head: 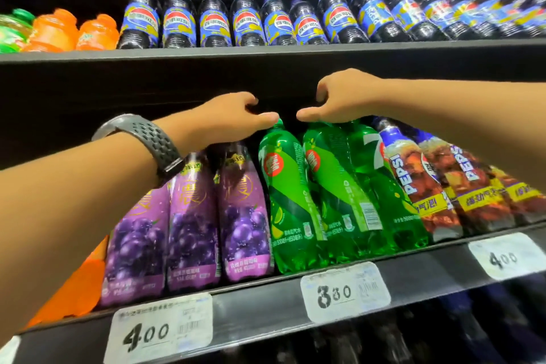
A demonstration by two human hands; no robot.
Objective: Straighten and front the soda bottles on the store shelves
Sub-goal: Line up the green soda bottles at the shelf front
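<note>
Three green 7-Up bottles stand on the middle shelf (295,289), leaning left. My left hand (227,118) reaches in above the purple grape bottles (192,224), fingers curled, and its thumb tip touches the cap of the left green bottle (283,201). My right hand (339,100) lies over the tops of the middle green bottle (334,186) and the right green bottle (381,195). Their caps are hidden under its palm. Its thumb points left and its fingers are curled. The two thumbs are a small gap apart. The dark shelf back hides whether either hand grips a bottle.
Dark Pepsi bottles with brown labels (437,186) stand to the right of the green ones, orange bottles (79,284) at the far left. The upper shelf (266,52) holds a row of blue-label Pepsi bottles (212,23) and orange bottles (53,31). Price tags (342,292) line the shelf edge.
</note>
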